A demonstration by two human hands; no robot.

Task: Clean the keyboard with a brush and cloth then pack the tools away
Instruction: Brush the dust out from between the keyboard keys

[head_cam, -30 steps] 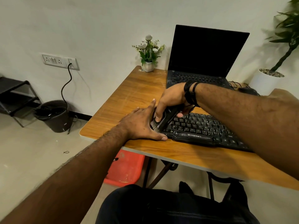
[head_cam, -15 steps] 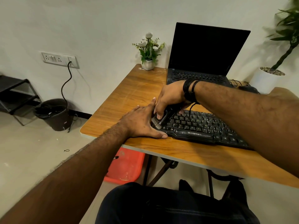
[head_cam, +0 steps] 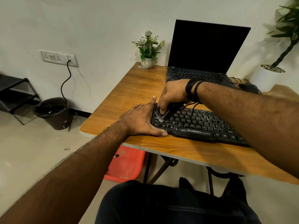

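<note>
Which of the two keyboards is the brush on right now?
The separate black keyboard at the table's near edge; the right hand holds the brush on its left end. The laptop keyboard behind it is untouched.

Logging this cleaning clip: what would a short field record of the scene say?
surface: wooden table
target: keyboard
tool: brush, on the keyboard's left end
right hand: grips the brush
left hand: flat on the table, against the keyboard's left edge
behind: open laptop, flower pot
cloth: not visible
</note>
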